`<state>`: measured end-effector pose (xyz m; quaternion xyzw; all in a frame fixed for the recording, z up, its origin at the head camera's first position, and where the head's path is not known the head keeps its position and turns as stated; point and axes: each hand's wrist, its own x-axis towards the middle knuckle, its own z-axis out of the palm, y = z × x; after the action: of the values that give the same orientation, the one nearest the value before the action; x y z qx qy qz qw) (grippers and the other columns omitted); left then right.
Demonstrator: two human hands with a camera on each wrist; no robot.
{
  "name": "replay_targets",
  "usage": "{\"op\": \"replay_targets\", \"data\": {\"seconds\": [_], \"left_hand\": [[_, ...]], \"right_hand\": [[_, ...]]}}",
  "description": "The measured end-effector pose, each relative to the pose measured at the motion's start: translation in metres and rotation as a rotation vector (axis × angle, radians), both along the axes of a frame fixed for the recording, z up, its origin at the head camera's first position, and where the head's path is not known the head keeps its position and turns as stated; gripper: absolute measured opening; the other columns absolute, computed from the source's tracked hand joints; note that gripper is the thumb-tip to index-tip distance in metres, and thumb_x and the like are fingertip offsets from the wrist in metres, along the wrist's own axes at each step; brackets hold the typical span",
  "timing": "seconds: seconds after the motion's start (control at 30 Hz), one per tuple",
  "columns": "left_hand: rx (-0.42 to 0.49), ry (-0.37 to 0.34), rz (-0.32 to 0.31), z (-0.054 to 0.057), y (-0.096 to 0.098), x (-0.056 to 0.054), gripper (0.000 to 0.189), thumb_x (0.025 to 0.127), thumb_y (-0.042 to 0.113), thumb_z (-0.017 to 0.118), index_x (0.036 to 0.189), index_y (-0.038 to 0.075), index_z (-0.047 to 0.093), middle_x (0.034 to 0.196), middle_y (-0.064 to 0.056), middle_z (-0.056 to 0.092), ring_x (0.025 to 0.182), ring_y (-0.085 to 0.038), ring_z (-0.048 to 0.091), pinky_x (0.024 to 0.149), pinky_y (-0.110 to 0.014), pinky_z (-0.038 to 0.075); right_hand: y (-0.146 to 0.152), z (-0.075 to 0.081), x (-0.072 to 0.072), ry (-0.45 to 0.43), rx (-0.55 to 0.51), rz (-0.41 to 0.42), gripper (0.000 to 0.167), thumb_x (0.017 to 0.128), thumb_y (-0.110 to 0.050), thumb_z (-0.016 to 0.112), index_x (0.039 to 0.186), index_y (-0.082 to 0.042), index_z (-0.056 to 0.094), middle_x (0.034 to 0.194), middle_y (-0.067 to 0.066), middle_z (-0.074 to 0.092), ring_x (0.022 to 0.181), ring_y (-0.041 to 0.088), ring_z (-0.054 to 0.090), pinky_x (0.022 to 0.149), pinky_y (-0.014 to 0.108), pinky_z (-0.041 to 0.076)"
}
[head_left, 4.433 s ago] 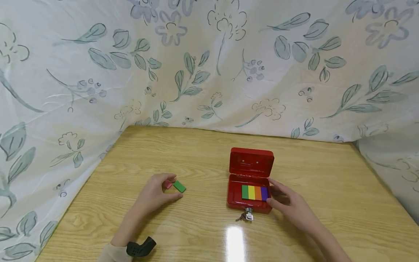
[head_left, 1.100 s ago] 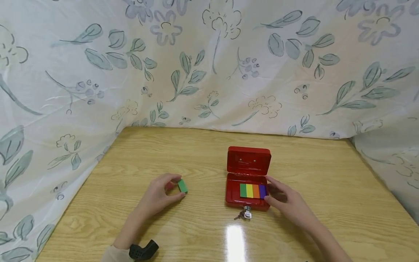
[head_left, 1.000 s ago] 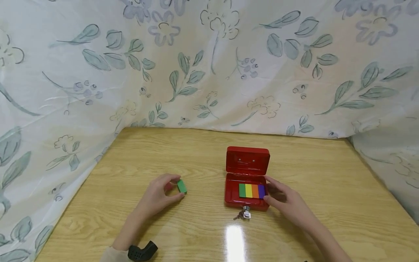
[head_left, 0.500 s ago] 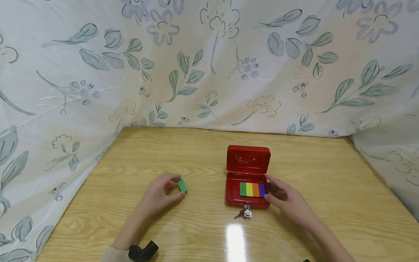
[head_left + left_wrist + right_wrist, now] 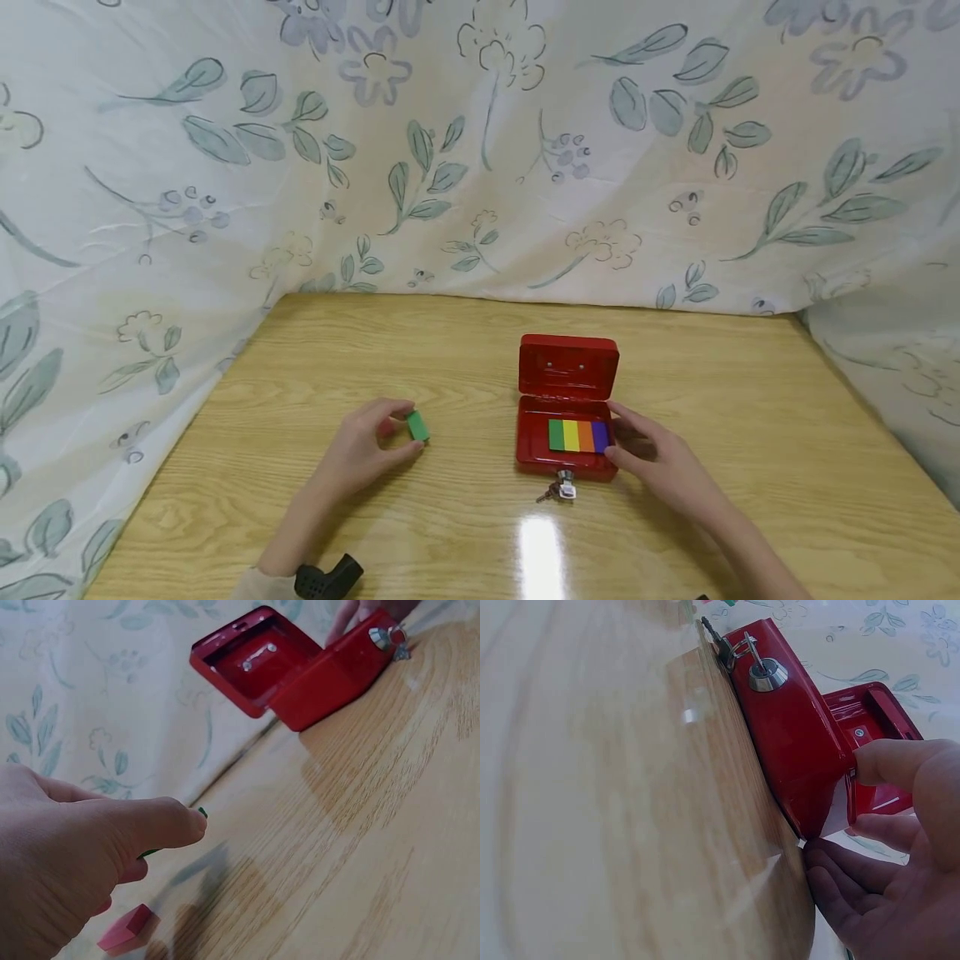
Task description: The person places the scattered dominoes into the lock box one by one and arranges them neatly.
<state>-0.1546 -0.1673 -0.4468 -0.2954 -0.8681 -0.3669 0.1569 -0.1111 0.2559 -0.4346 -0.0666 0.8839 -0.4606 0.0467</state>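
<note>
My left hand [image 5: 358, 450] pinches a small green block [image 5: 417, 426] between thumb and fingertips, over the left half of the table. A pink block [image 5: 129, 928] lies on the wood below that hand, partly hidden by it in the head view. To the right stands a small red cash box [image 5: 531, 457] with its lid raised. Inside it, a green, a yellow [image 5: 572, 436], an orange and a purple block [image 5: 600, 437] form a row at the right. My right hand [image 5: 663, 458] holds the box's right side, thumb at the front rim, other fingers along the outside.
Keys [image 5: 551, 492] hang from the lock [image 5: 768, 676] on the box's front. A wooden table [image 5: 450, 533] carries everything. A floral cloth [image 5: 480, 167] rises behind it and along both sides. A black device [image 5: 328, 577] sits on the left wrist.
Over four seconds ago the green block lay on the table beside the pink one; now the left hand pinches it, tilted more upright. During the last second both hands have stayed still.
</note>
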Motion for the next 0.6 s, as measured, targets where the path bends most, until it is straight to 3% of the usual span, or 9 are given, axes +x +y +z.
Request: {"op": "replay_targets", "data": {"seconds": [0.3, 0.6], "left_hand": [[0.005, 0.019, -0.015, -0.0002, 0.0012, 0.0003, 0.051, 0.075, 0.01, 0.089, 0.119, -0.003, 0.066, 0.107, -0.008, 0.07, 0.091, -0.024, 0.069, 0.075, -0.035, 0.059], [0.001, -0.006, -0.006, -0.0005, 0.0037, 0.003, 0.051, 0.076, 0.013, 0.089, 0.119, -0.002, 0.066, 0.109, -0.006, 0.07, 0.095, -0.023, 0.068, 0.077, -0.035, 0.058]], "right_hand": [[0.0008, -0.0001, 0.0008, -0.006, 0.011, -0.004, 0.067, 0.096, -0.029, 0.069, 0.154, -0.014, 0.04, 0.139, 0.019, 0.055, 0.121, 0.037, 0.057, 0.097, 0.053, 0.049], [0.0027, -0.0011, 0.0024, -0.012, -0.002, -0.001, 0.067, 0.095, -0.028, 0.07, 0.153, -0.012, 0.041, 0.139, 0.019, 0.055, 0.119, 0.036, 0.059, 0.096, 0.052, 0.05]]}}
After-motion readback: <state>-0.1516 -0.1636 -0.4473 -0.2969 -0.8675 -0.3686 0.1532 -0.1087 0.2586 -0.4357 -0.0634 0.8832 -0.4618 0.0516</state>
